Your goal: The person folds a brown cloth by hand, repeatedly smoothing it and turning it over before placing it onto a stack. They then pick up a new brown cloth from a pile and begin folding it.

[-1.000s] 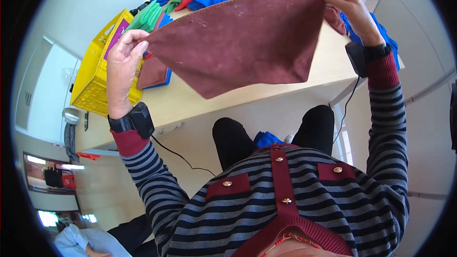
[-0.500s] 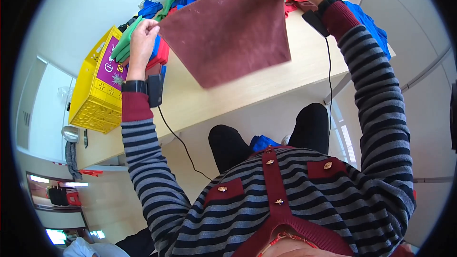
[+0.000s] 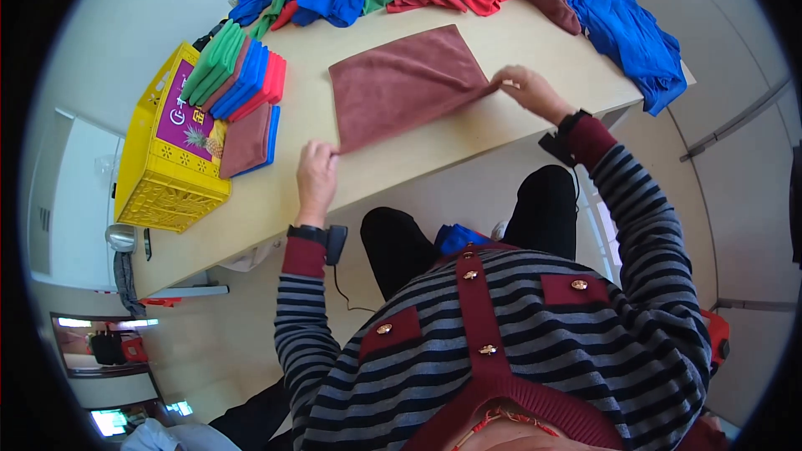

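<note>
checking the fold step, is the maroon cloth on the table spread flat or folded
Spread flat: the maroon cloth lies open on the table as one sheet, left hand and right hand each pinching a near corner.

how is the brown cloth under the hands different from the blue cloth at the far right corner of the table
The brown cloth lies spread flat, roughly square; the blue cloth is crumpled and droops over the table edge. The left hand and right hand each pinch a near corner of the brown cloth; nothing touches the blue cloth. Both look like soft plain cloths.
</note>
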A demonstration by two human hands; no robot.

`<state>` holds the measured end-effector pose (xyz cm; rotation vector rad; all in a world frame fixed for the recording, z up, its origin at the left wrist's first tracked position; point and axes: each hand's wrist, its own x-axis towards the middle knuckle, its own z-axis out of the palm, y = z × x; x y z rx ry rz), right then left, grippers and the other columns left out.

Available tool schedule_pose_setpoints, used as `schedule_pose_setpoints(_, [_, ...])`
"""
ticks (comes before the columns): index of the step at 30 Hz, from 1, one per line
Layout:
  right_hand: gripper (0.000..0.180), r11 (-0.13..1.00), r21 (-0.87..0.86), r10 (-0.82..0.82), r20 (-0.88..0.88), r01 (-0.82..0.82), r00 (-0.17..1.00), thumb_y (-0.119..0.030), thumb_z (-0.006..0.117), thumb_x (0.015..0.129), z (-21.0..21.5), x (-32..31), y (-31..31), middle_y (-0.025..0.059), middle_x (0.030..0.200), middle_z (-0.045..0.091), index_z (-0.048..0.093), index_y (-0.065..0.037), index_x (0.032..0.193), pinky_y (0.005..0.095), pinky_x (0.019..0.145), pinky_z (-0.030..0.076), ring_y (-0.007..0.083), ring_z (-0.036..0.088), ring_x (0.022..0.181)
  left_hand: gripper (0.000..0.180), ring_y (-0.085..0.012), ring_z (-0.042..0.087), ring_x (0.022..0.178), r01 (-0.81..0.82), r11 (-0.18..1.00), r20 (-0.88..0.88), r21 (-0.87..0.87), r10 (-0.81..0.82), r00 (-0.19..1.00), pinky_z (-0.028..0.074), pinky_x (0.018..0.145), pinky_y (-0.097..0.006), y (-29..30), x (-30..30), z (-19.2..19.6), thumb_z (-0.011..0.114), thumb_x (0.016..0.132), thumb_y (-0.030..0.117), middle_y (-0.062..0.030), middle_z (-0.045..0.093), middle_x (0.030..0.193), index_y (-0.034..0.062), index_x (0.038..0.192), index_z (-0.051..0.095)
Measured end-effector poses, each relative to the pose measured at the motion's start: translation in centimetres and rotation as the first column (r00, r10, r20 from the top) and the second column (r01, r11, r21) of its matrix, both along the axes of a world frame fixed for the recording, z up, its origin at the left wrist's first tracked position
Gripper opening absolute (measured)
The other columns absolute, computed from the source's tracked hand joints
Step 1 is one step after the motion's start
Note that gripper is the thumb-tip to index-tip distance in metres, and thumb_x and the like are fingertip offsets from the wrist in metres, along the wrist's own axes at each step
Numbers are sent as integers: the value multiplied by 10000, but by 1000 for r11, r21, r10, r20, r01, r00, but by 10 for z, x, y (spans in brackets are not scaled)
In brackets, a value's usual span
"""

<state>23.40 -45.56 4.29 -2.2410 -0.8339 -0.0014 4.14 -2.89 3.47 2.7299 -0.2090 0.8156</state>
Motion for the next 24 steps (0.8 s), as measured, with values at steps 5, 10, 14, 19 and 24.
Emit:
schedule_pose_setpoints(5, [137, 996, -6, 85, 225, -86, 971, -58, 620, 909, -31, -31, -12, 86, 1055, 677, 674, -63, 1035, 357, 912, 513, 269, 626, 1040, 183, -316, 584, 964, -17, 998, -66, -52, 14, 998, 495, 824, -418, -18, -34, -20, 705, 779, -9, -107, 577, 982, 59, 931, 631])
schedule_pose_setpoints(10, [136, 985, -114, 156, 291, -128, 944, -59, 624, 896, -17, -54, -22, 90, 1086, 674, 682, -65, 1019, 373, 931, 514, 282, 609, 1086, 188, -316, 587, 965, -2, 1000, -66, 13, 3, 998, 501, 830, -418, -27, -47, -24, 713, 769, -21, -110, 581, 991, 53, 921, 632])
schedule_pose_setpoints(14, [127, 981, -147, 172, 327, -130, 929, -70, 625, 899, -25, -63, -26, 96, 1094, 674, 686, -64, 1010, 372, 926, 517, 280, 608, 1092, 188, -318, 591, 963, 3, 1000, -97, 17, -2, 995, 502, 831, -413, -30, -52, -29, 713, 766, -24, -112, 584, 991, 53, 917, 632])
schedule_pose_setpoints(19, [128, 968, -208, 194, 258, -142, 946, -98, 625, 911, -10, -63, -35, 112, 1102, 672, 691, -62, 1014, 375, 930, 514, 284, 608, 1092, 166, -322, 599, 964, 51, 998, -243, 20, -45, 969, 495, 848, -415, -30, -53, -12, 705, 783, -17, -116, 597, 1002, 47, 917, 630])
schedule_pose_setpoints(24, [174, 996, -38, 83, 105, -79, 991, -152, 604, 946, 6, -68, 15, 146, 1121, 668, 678, -34, 1050, 389, 951, 502, 297, 611, 1097, 97, -323, 611, 1018, 29, 999, -231, -46, -39, 972, 485, 906, -423, -30, -26, 0, 678, 866, 63, -132, 631, 1090, 41, 956, 651])
